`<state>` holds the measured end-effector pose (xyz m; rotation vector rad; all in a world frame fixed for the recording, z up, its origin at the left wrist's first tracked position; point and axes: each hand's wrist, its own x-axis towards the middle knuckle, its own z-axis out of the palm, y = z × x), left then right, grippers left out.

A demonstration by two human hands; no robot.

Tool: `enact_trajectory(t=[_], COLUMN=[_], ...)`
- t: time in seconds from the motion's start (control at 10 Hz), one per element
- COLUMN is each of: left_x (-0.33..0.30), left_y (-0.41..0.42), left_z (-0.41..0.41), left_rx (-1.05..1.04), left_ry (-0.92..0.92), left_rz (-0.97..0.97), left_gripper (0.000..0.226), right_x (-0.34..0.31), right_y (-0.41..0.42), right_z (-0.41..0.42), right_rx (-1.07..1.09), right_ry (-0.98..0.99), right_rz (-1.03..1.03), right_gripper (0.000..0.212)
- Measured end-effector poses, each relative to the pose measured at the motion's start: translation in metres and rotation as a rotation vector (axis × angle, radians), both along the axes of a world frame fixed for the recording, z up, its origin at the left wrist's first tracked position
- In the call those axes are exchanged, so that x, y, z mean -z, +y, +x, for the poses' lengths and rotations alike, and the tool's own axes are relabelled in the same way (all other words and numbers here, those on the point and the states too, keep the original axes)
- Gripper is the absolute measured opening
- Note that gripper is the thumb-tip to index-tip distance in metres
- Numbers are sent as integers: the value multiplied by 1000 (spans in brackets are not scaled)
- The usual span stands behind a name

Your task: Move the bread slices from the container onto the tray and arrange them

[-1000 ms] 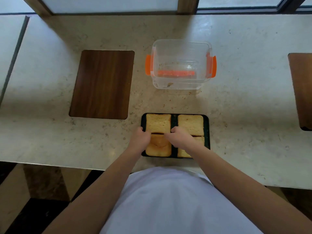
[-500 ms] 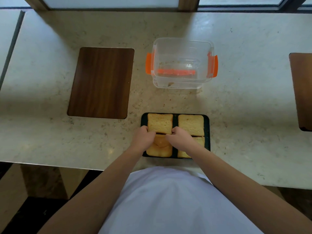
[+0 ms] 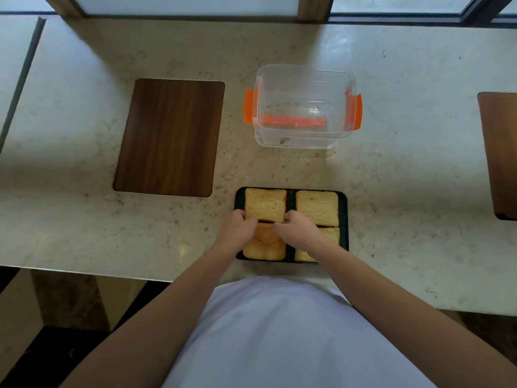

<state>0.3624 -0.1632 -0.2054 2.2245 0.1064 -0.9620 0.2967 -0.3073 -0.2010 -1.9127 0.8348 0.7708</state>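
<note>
Pale speckled stone makes up your desk (image 3: 391,177), with a window frame along its far edge and the near edge just in front of your white shirt (image 3: 279,331). Wide bare stone lies to either side of the black tray (image 3: 343,219), which sits close to the near edge. One dark wood panel (image 3: 167,137) lies to the far left, another (image 3: 500,155) at the right border. Both your forearms reach forward over the tray's near half. Your left hand (image 3: 237,229) and right hand (image 3: 298,232) are curled, fingers pinching the near corners of the far-left bread slice (image 3: 264,204). Three more slices fill the tray: far right (image 3: 317,207), near left (image 3: 265,246), near right (image 3: 331,238). Beyond the tray stands the clear container (image 3: 303,107) with orange clips, holding only crumbs.
</note>
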Motion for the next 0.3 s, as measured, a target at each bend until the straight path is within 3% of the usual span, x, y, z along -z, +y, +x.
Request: enact_trajectory(t=[0.1, 0.2, 0.3], left_x=[-14, -20, -60], left_y=[1, -7, -3], left_z=[-10, -7, -3], left_rx=[331, 550, 759], left_ry=[-272, -531, -785], left_rz=[178, 279, 140], left_gripper=[18, 30, 40], right_x=[-6, -6, -46], right_y=[-4, -14, 3], right_z=[-6, -1, -21], right_rx=[0, -22, 166], right_ry=[21, 30, -138], right_rz=[-1, 8, -65], right_gripper=[22, 20, 48])
